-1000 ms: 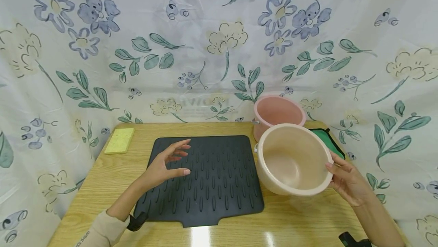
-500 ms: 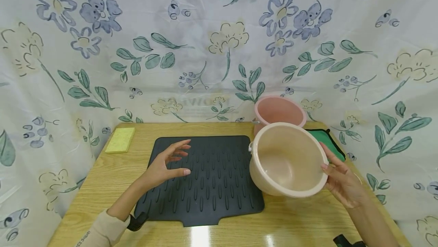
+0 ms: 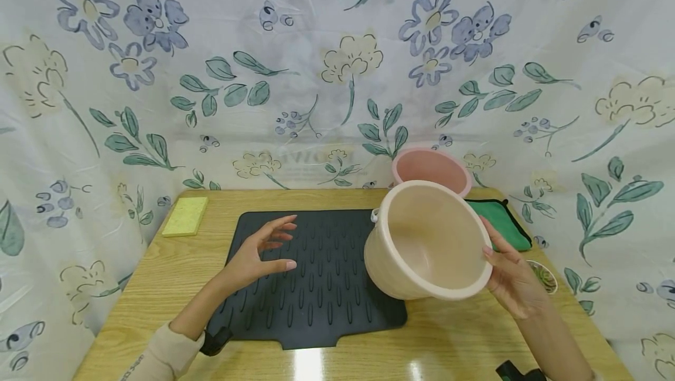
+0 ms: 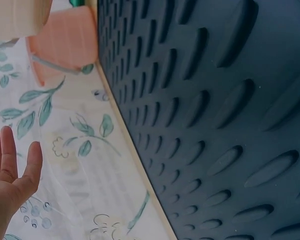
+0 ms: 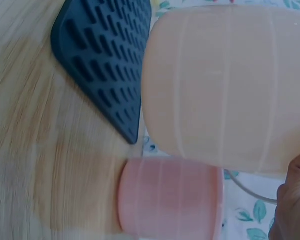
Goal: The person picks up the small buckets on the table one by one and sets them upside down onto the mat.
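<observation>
A wood-grain table held a yellow sponge, dark ribbed mat, pink bucket, black-edged green cloth and potted plant.

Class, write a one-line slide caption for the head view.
The right hand grips a tilted, round cream plastic bucket by its rim; the left hand hovers over a dark, ribbed rectangular mat.

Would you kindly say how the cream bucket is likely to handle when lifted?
The cream bucket seems light: it looks empty, held at its rim by the right hand alone. Its round rim suggests stiffness; the smooth-looking wall may be slippery.
</observation>
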Motion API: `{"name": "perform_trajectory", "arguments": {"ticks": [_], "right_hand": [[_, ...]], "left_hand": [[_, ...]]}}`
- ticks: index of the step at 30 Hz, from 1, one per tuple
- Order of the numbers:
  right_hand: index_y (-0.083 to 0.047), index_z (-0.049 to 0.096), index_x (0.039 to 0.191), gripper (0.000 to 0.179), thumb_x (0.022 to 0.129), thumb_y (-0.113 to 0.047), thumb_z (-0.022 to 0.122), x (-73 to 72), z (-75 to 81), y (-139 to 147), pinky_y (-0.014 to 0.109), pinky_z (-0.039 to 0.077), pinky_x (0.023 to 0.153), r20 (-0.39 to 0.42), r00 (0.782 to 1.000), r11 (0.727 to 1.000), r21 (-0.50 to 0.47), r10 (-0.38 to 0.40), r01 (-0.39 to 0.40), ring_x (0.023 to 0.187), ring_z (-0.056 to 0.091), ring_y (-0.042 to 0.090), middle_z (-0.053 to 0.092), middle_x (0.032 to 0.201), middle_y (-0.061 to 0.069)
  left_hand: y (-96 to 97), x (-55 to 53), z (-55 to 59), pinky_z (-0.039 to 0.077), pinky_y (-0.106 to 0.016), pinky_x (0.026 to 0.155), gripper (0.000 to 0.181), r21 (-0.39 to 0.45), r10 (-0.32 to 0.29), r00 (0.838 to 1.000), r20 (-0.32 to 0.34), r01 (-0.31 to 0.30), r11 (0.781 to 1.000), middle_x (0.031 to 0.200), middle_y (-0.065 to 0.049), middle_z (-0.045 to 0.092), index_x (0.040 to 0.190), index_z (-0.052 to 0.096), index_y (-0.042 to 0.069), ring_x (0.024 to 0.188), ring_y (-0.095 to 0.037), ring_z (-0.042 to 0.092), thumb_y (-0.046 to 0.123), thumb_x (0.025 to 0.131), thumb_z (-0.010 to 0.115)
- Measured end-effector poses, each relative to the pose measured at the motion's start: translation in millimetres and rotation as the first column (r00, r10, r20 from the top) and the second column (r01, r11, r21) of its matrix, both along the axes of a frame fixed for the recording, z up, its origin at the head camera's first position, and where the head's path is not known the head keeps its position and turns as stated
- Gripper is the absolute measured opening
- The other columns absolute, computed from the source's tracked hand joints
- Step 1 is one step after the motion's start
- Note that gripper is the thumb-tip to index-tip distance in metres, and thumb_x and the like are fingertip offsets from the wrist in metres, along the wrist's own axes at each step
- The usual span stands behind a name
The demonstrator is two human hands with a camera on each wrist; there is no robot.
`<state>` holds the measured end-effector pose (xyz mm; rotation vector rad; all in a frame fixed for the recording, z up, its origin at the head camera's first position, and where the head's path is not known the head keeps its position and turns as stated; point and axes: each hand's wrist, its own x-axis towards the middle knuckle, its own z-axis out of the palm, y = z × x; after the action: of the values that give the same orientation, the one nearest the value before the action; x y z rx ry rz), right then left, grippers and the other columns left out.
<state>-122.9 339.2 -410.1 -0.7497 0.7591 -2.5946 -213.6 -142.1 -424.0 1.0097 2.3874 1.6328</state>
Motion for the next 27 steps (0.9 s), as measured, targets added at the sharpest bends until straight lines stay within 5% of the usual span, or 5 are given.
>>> {"name": "perform_trajectory", "arguments": {"ticks": [13,27], "right_hand": [[-0.012,0.03,0.157,0.055,0.105,0.0,0.013,-13.6,-5.2,-26.6,0.035,0.052,0.099,0.031,0.999,0.996,-0.092,-0.007,0.01,0.127,0.055,0.024,0.044,0.152,0.01],[-0.013,0.022,0.159,0.055,0.106,-0.003,0.012,-18.5,-12.7,-47.8,0.036,0.046,0.106,0.003,0.998,0.978,-0.2,0.059,-0.058,0.138,0.046,0.027,0.033,0.16,0.011]], "left_hand": [[12.6,1.0,0.8,0.04,-0.062,0.103,0.078,0.063,-0.011,0.999,0.031,0.009,0.998,0.147,-0.014,0.045,0.154,0.035,0.018,0.128,-0.039,0.049,0.011,0.087,0.075],[22.7,-1.6,-5.6,0.041,-0.061,0.103,0.075,0.133,-0.02,0.999,0.037,0.015,0.991,0.148,-0.018,0.044,0.153,0.036,0.015,0.13,-0.042,0.047,0.008,0.088,0.073]]}}
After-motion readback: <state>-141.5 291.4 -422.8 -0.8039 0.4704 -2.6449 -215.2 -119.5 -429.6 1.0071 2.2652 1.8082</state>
